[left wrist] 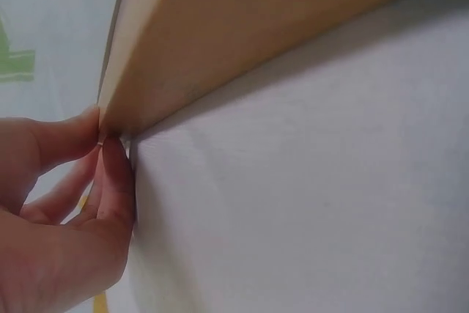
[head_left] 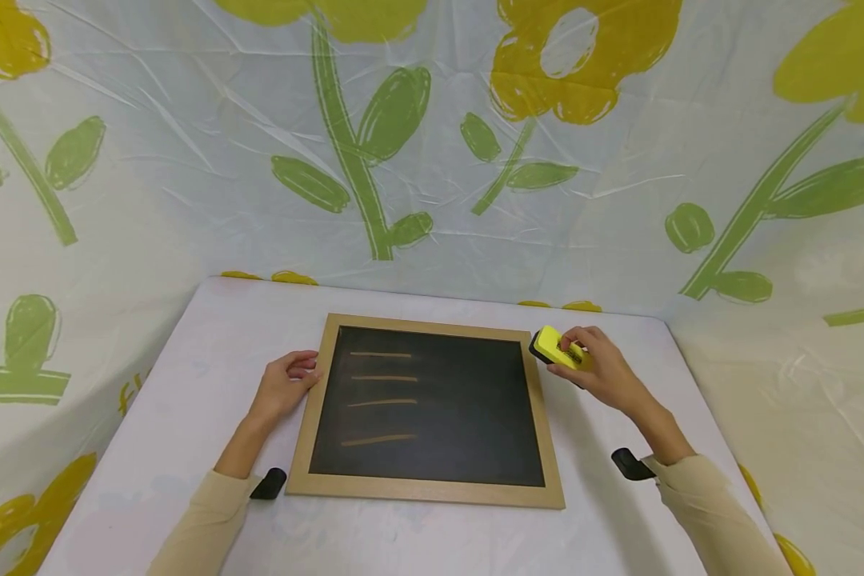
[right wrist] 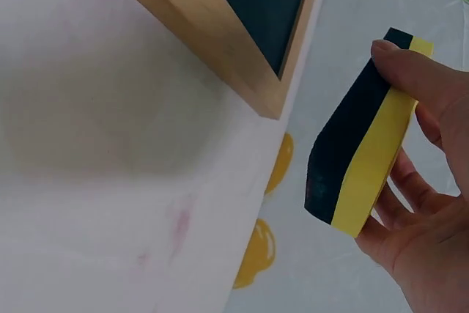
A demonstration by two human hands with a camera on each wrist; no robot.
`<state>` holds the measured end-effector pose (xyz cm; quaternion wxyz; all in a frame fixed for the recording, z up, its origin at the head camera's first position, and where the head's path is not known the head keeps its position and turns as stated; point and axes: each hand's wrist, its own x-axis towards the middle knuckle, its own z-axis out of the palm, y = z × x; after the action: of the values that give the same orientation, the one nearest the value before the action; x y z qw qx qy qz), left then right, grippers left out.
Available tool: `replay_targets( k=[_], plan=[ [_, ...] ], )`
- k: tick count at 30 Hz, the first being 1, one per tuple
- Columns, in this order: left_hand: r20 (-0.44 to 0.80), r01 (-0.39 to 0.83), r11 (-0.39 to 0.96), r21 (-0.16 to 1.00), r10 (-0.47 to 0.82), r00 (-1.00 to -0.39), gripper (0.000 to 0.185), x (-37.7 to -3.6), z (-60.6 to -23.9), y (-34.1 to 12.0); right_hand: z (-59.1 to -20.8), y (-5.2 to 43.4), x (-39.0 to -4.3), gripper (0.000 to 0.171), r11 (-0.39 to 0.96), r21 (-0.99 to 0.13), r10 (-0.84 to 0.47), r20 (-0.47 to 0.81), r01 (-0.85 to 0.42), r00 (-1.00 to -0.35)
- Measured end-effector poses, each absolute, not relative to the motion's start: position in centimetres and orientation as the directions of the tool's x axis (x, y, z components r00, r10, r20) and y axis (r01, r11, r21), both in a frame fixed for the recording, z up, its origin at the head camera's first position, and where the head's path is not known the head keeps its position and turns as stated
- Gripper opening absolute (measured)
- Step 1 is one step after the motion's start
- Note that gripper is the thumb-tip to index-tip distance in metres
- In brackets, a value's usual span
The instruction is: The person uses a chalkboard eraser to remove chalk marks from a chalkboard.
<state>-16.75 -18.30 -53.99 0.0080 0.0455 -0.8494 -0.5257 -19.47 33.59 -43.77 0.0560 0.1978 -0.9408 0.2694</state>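
A wood-framed chalkboard (head_left: 432,404) with several horizontal chalk lines lies flat on the white table (head_left: 187,384). My left hand (head_left: 288,382) rests against the frame's left edge (left wrist: 183,42), its fingertips (left wrist: 110,152) touching the wood. My right hand (head_left: 596,362) grips a yellow eraser with a black underside (head_left: 553,347), lifted just past the board's far right corner. In the right wrist view the eraser (right wrist: 363,159) hangs in the air, thumb on one end, beside the frame corner (right wrist: 242,71).
A flower-print plastic sheet (head_left: 432,144) walls in the table at the back and both sides. Bare table surface (head_left: 439,536) lies in front of the board and to its left and right.
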Motion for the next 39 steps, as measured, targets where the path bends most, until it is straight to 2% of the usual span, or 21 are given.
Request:
replay_targets(
  k=[8,14,20,27,39],
  plan=[
    [-0.09,-0.117,0.387,0.915,-0.087,-0.992,0.039,-17.1,-53.4,-18.8,-44.2,31.9,-20.4,0.041,0.75,-0.493,-0.385,0.217,-0.441,-0.897],
    [-0.109,-0.132,0.348,0.928,-0.085,-0.99,0.04,-17.2,-53.4,-18.8,-44.9,30.5,-21.3,0.052,0.727,-0.492,-0.422,0.23,-0.479,-0.877],
    [-0.112,-0.135,0.357,0.924,-0.086,-0.99,0.04,-17.2,-53.6,-18.7,-45.3,29.0,-21.8,0.062,0.725,-0.52,-0.433,0.167,-0.452,-0.886],
    [-0.115,-0.137,0.347,0.928,-0.083,-0.99,0.039,-17.3,-53.9,-18.6,-45.8,27.0,-22.5,0.063,0.727,-0.527,-0.449,0.12,-0.44,-0.885],
    [-0.145,-0.168,0.343,0.924,-0.091,-0.985,0.04,-17.2,-53.7,-18.5,-47.0,23.7,-23.5,0.065,0.723,-0.506,-0.484,0.114,-0.47,-0.868]
  ],
)
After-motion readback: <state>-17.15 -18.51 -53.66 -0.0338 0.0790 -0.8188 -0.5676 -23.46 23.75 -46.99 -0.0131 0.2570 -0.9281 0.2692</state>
